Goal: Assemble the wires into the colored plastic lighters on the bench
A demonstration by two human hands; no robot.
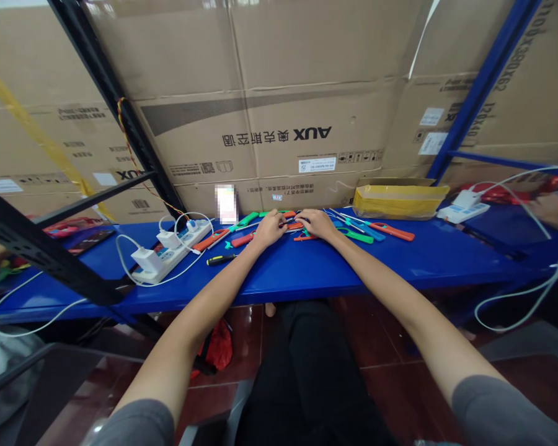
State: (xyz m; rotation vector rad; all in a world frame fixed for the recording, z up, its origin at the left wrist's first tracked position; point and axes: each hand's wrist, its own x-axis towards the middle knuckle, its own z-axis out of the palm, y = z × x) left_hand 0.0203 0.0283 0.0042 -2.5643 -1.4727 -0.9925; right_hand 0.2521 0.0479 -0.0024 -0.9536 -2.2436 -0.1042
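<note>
My left hand [270, 229] and my right hand [317, 223] are close together over the blue tabletop, fingers bent inward. Something small and dark shows at the left fingertips, too small to name. What the right fingers hold, if anything, is hidden. Between and under the hands lies an orange lighter [295, 227], the long-nosed kind. More such lighters lie around: an orange one [214, 238] and a red one [242, 240] left of my left hand, a green one [359, 236], a blue one [372, 231] and another orange one [397, 231] beyond my right hand.
A screwdriver [221, 260] with a yellow-black handle lies left of my left forearm. Farther left is a white power strip [170, 257] with chargers and cables. A yellow-taped cardboard box [400, 201] stands at the back right. Cardboard sheets [279, 74] wall the back; metal posts [477, 93] flank the bench.
</note>
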